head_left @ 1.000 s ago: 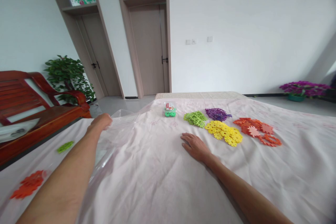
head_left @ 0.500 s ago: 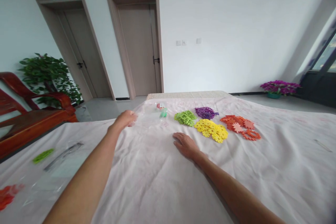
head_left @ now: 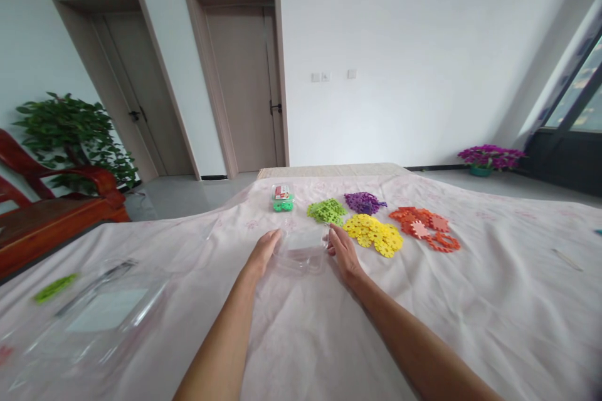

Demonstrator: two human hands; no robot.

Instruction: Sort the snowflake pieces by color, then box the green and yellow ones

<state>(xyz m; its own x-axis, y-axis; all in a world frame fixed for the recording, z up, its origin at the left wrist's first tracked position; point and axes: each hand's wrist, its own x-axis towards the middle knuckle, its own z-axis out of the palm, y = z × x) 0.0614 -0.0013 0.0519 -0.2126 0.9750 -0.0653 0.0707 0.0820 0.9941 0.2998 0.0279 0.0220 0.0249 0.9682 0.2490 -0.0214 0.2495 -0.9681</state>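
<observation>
A small clear plastic box (head_left: 301, 249) sits on the pink cloth (head_left: 329, 326) in front of me. My left hand (head_left: 264, 250) grips its left side and my right hand (head_left: 342, 249) presses against its right side. Just beyond the box lie flat piles of plastic snowflake pieces: green (head_left: 325, 210), purple (head_left: 363, 202), yellow (head_left: 374, 233) and orange (head_left: 426, 225). A second small clear box (head_left: 282, 197) with green pieces and a red label stands behind them.
A large clear plastic bag (head_left: 89, 319) lies at the left on the cloth, with a loose green piece (head_left: 54, 287) beside it. A red wooden bench (head_left: 51, 207) and a potted plant (head_left: 75, 138) stand at the left. Doors and a white wall are behind.
My left hand has come in from the far left with the clear box and set it before me. My right hand has turned from flat on the cloth to touch the box's right side.
</observation>
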